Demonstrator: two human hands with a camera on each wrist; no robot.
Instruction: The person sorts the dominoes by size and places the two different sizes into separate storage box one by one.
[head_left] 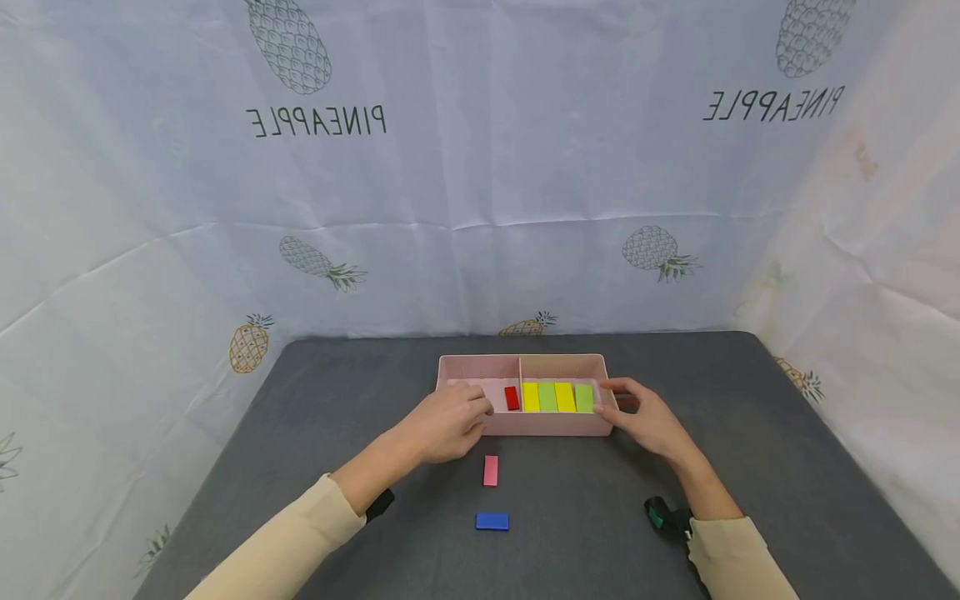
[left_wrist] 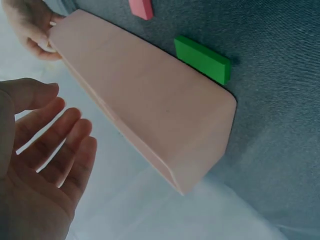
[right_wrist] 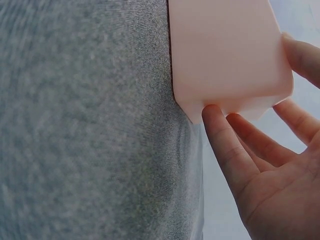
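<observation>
A pink two-compartment box [head_left: 536,425] stands at the far middle of the table. My right hand [head_left: 648,417] grips its right end, thumb at the front rim and fingers against the end wall [right_wrist: 230,55]. Over the left compartment hovers my left hand [head_left: 450,421]; its fingers bend loosely with nothing between them in the left wrist view. A red block [head_left: 512,398] lies in the left compartment, partly screened by that hand. Yellow blocks [head_left: 531,397] and light-green blocks [head_left: 584,398] alternate in a row in the right one.
In front of the box lie a pink block [head_left: 491,471] and, nearer, a blue block [head_left: 492,522]. A green block [left_wrist: 202,59] sits by the box's front wall, hidden behind my left hand in the head view. Pineapple-print cloth [head_left: 480,275] hangs behind the dark table [head_left: 570,533].
</observation>
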